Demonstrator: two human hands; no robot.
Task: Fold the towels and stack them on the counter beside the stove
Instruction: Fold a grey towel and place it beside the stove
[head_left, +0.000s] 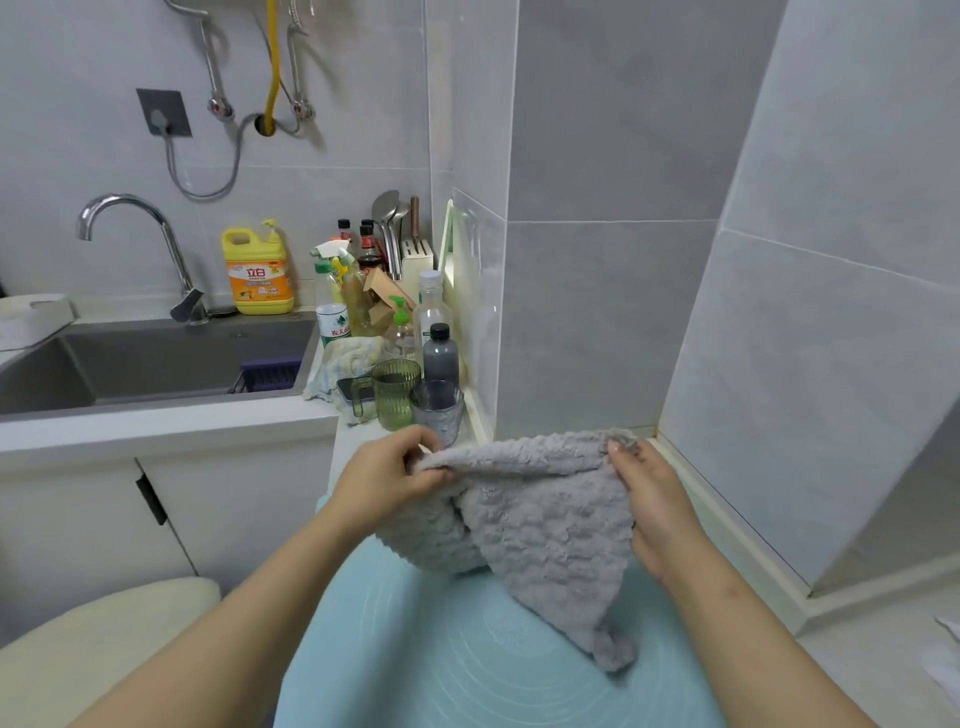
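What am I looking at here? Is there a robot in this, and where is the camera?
No robot: these are a person's two bare hands, seen from one wide-angle camera worn on the head, looking forward and down. The left hand and right hand each pinch a top corner of a grey towel, holding it up; its lower end drapes onto a pale blue mat. Behind, on the counter, stand a green cup, a grey glass and bottles. Further left are a sink and a yellow detergent jug.
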